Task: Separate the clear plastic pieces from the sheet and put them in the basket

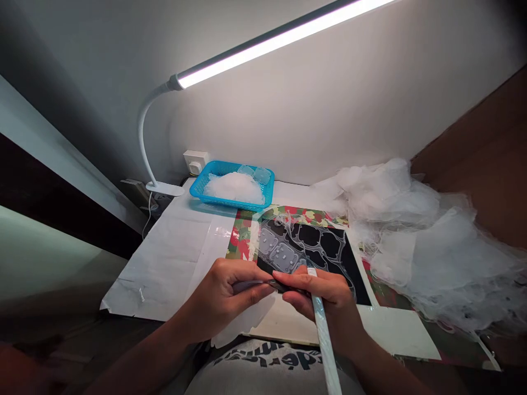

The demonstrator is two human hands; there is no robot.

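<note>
My left hand point(224, 296) and my right hand point(325, 296) meet low in the middle, just in front of a black mat point(321, 244). The left fingers pinch a thin clear film piece point(247, 285). The right hand is closed round a long white stick-like tool point(323, 329) whose dark tip point(276, 285) touches the film. On the mat lies a clear plastic sheet point(284, 255) with small raised pieces and a web of cut-out strips.
A blue basket point(208, 184) heaped with clear pieces stands at the back by the lamp base point(164, 189) and wall socket point(195, 161). A big pile of clear plastic scrap point(428, 241) fills the right. White paper point(173, 258) covers the left; camouflage cloth point(241, 241) lies under the mat.
</note>
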